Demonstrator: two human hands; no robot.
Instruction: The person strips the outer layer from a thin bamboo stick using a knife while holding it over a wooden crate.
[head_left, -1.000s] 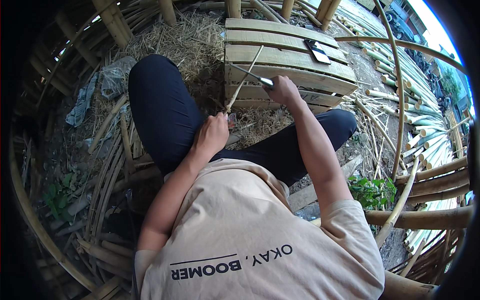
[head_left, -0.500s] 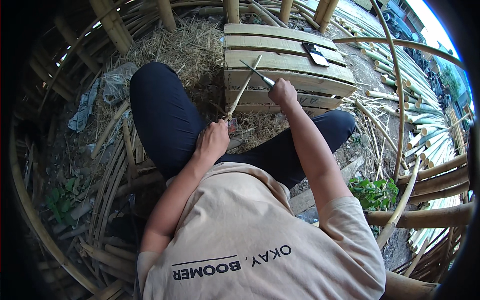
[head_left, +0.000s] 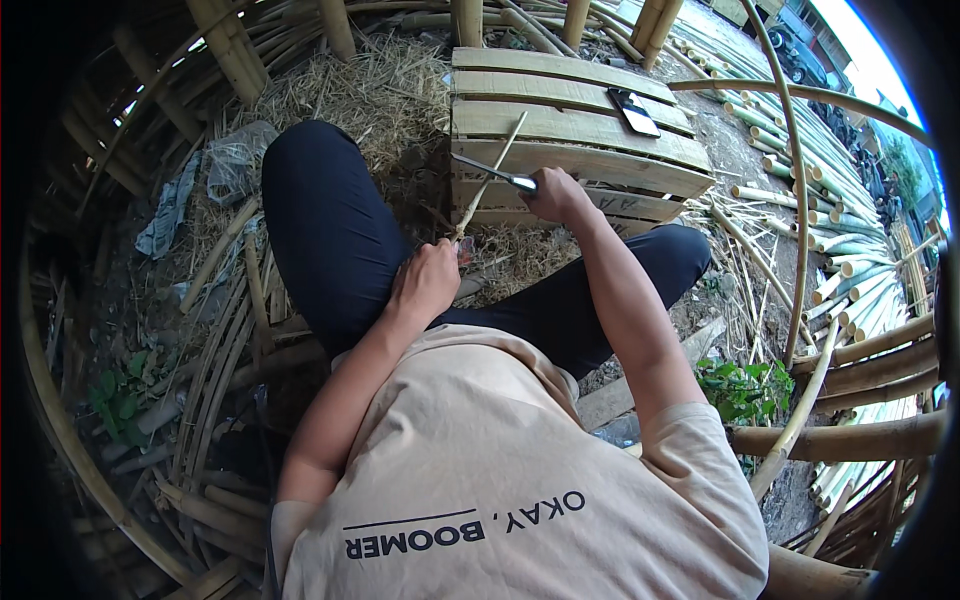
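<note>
A thin, pale bamboo stick (head_left: 509, 139) slants up and away from my left hand (head_left: 427, 280), which is closed round its near end beside my inner thigh. My right hand (head_left: 557, 196) grips the handle of a knife (head_left: 521, 182). Its narrow blade points left and crosses the stick part way along. From here I cannot tell how deep the edge bites, if at all. Behind the stick stands a low wooden slatted crate (head_left: 560, 117), and the far tip of the stick shows against its slats.
A phone-like black and white object (head_left: 634, 112) lies on the crate. Straw (head_left: 350, 95) and crumpled clear plastic (head_left: 238, 165) are at the far left. Cut bamboo poles (head_left: 840, 190) are stacked on the right. A curved bamboo pole (head_left: 797, 200) rises between the crate and the stack.
My right hand has drawn the knife toward me and slightly left, down along the stick, and the blade has turned to point more leftward. The left hand and stick look nearly unmoved.
</note>
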